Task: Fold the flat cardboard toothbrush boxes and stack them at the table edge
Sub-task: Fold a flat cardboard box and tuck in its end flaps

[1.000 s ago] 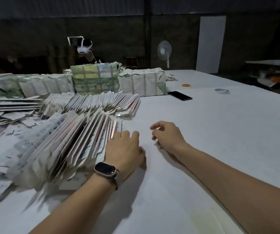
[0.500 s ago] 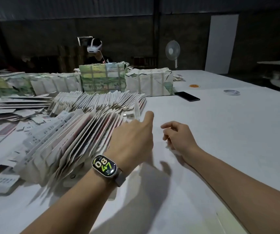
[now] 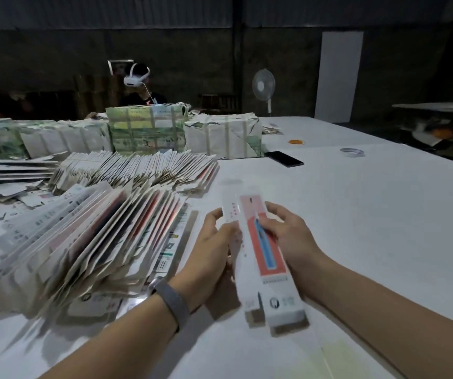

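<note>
A long white toothbrush box (image 3: 263, 258) with a red panel and a blue brush picture is held above the white table (image 3: 370, 228), lengthwise away from me. My left hand (image 3: 214, 247) grips its left side, fingers curled under. My right hand (image 3: 290, 236) holds the right side, thumb on the printed face. The box looks partly opened into a tube, its near end flaps loose. A leaning row of flat boxes (image 3: 88, 242) stands just left of my left hand.
A second fanned row of flat boxes (image 3: 138, 170) lies behind the first. Strapped bundles (image 3: 146, 129) line the back, with a person in a headset (image 3: 138, 77) behind them. A black phone (image 3: 284, 159), a tape roll (image 3: 352, 152) and an orange ring (image 3: 296, 142) lie further right.
My left hand has pulled one flat box from the leaning row. Both hands now hold it in front of me; my right hand has lifted off the table to take it.
</note>
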A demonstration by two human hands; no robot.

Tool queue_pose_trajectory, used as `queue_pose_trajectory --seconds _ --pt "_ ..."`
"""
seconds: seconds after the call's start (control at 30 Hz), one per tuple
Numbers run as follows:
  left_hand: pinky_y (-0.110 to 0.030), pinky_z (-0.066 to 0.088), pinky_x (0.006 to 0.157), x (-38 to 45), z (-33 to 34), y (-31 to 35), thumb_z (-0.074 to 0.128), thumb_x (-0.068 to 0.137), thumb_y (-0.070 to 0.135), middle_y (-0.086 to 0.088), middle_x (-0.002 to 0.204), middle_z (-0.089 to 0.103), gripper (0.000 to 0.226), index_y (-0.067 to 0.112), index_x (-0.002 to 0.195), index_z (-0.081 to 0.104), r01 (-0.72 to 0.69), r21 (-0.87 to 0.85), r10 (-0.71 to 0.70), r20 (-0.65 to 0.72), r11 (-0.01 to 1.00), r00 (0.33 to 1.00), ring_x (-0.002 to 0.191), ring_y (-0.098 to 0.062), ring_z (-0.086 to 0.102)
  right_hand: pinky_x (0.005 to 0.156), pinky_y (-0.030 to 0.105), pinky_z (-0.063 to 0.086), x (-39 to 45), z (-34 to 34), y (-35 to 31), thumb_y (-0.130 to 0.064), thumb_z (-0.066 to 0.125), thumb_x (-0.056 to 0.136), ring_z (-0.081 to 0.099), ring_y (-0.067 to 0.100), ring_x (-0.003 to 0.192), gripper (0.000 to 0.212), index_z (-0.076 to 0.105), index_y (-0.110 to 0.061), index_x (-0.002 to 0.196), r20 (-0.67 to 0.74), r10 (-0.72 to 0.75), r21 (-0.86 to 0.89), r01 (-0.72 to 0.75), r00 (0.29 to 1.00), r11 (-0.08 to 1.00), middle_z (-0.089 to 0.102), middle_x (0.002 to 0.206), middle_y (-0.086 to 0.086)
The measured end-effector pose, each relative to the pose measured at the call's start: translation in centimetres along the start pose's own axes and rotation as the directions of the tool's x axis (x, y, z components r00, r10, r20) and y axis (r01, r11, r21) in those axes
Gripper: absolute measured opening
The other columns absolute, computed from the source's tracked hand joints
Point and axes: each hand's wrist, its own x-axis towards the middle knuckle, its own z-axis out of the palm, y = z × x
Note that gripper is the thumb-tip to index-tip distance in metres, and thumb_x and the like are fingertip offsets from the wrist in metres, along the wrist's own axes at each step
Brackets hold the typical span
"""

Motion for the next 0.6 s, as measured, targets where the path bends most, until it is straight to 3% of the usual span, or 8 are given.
queue_pose_trajectory --seconds 0.13,0.23,0.33,0.37,0.43,0.5,0.6 --pt "-0.033 0.06 0.064 -0.3 0.5 -0.1 0.045 0.108 0.029 -0.013 0.103 0.075 0.024 0.023 0.127 0.057 -0.006 -0.021 0.005 -0.028 1.0 1.0 0.081 -0.028 0.076 0.061 0.027 0.061 -0.4 1.4 1.5 -0.032 0.049 0.105 0.076 0.017 0.077 0.023 0.051 -0.038 0.126 -0.008 -0.137 -0.144 0.134 0.991 0.98 0.075 0.093 -0.008" --pt "-0.037 0.061 0.067 -0.8 0.9 0.2 0.038 0.104 0.053 -0.012 0.098 0.077 0.045 0.026 0.117 0.071 0.108 -0.164 -0.104 0.033 0.981 0.994 0.081 -0.027 0.076 0.07 0.03 0.063 -0.1 1.5 2.0 -0.041 0.046 0.104 0.074 0.013 0.082 0.035 0.039 -0.045 0.138 -0.038 -0.215 -0.296 0.194 0.976 0.935 0.066 0.102 -0.006" --pt "-0.037 0.062 0.071 -0.9 1.5 0.5 0.026 0.098 0.066 -0.008 0.094 0.078 0.065 0.024 0.117 0.073 0.187 -0.261 -0.156 0.135 0.947 0.978 0.081 -0.023 0.076 0.085 0.038 0.061 0.0 1.6 2.4 -0.049 0.048 0.1 0.069 0.011 0.095 0.038 0.05 -0.039 0.137 -0.042 -0.263 -0.362 0.23 0.964 0.903 0.056 0.111 -0.008" --pt "-0.032 0.062 0.065 -0.9 1.6 0.8 0.026 0.099 0.064 -0.008 0.087 0.077 0.067 0.018 0.117 0.071 0.2 -0.292 -0.155 0.169 0.935 0.973 0.074 -0.02 0.076 0.088 0.038 0.059 0.0 1.7 2.6 -0.05 0.051 0.099 0.066 0.009 0.098 0.037 0.056 -0.036 0.133 -0.043 -0.271 -0.342 0.241 0.962 0.908 0.052 0.114 -0.009" --pt "-0.024 0.056 0.048 -0.7 1.2 1.0 0.027 0.102 0.057 -0.005 0.065 0.072 0.064 0.014 0.095 0.074 0.188 -0.275 -0.134 0.204 0.943 0.97 0.054 -0.015 0.07 0.086 0.034 0.059 0.0 2.0 2.8 -0.047 0.056 0.097 0.064 0.006 0.099 0.027 0.059 -0.038 0.123 -0.026 -0.279 -0.29 0.26 0.96 0.921 0.047 0.116 -0.012" --pt "-0.02 0.052 0.044 -0.5 0.8 1.1 0.026 0.103 0.051 0.0 0.059 0.07 0.067 0.017 0.081 0.08 0.175 -0.239 -0.119 0.231 0.955 0.965 0.049 -0.012 0.068 0.081 0.033 0.06 -0.1 2.1 2.8 -0.044 0.058 0.097 0.063 0.002 0.099 0.03 0.053 -0.044 0.126 0.002 -0.309 -0.296 0.295 0.951 0.909 0.044 0.114 -0.019" --pt "-0.023 0.055 0.047 -0.1 0.5 1.4 0.031 0.085 0.062 -0.002 0.069 0.072 0.061 0.017 0.11 0.064 0.238 -0.301 -0.133 0.329 0.923 0.935 0.051 -0.014 0.068 0.059 0.033 0.061 -0.4 2.1 2.8 -0.047 0.059 0.089 0.068 0.006 0.091 0.036 0.051 -0.057 0.123 0.056 -0.313 -0.206 0.318 0.948 0.926 0.048 0.109 -0.02"
